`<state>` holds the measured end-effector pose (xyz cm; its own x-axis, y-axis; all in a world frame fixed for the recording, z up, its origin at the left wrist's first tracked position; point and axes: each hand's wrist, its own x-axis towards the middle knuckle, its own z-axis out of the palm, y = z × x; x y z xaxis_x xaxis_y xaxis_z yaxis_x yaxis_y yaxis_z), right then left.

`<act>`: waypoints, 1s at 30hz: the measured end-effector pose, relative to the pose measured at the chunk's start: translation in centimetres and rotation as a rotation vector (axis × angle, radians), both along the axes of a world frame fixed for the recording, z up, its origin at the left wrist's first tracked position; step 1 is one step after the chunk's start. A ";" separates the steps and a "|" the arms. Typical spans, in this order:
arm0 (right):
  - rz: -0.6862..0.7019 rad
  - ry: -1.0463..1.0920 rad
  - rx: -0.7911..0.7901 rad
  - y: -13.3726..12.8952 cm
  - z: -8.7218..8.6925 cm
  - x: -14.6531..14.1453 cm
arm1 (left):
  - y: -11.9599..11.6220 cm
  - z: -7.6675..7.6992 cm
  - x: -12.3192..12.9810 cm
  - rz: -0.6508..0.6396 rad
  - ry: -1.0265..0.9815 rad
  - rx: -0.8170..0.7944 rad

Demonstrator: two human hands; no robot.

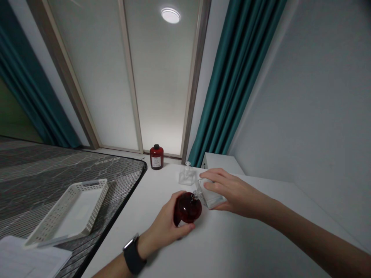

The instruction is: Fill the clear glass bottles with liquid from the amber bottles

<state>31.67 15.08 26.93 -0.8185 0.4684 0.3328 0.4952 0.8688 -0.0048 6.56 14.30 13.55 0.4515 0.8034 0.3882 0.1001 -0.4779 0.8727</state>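
Observation:
My left hand point(171, 220) is wrapped round a dark red bottle point(189, 208) above the white tabletop, its top turned toward me. In my right hand point(223, 187) is a clear square bottle point(210, 195), tipped to the left. Its neck meets the mouth of the red bottle; whether liquid runs between them I cannot make out. Just beyond, a clear square bottle with a pump top point(187, 175) is on the table. Farther back stands another red bottle point(156, 157) with a black cap and a white label.
A grey marbled surface with a black edge point(124, 185) lies to the left. On it are a white plastic basket point(72, 212) and white paper sheets point(31, 256). A white cabinet point(223, 163), green curtains point(228, 85) and frosted sliding doors point(162, 85) stand behind the table point(246, 247).

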 end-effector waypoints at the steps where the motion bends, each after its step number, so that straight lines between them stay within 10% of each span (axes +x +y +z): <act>1: 0.003 -0.004 0.006 0.0 0.0 0.0 | 0.0 0.0 0.0 0.004 0.001 0.002; 30: 0.035 -0.034 0.056 0.3 0.4 0.0 | -0.2 0.6 0.0 -0.009 -0.012 -0.025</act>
<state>31.70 15.34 27.29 -0.8452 0.4208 0.3293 0.4636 0.8840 0.0601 6.51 14.11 14.14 0.4543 0.8087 0.3738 0.0852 -0.4571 0.8853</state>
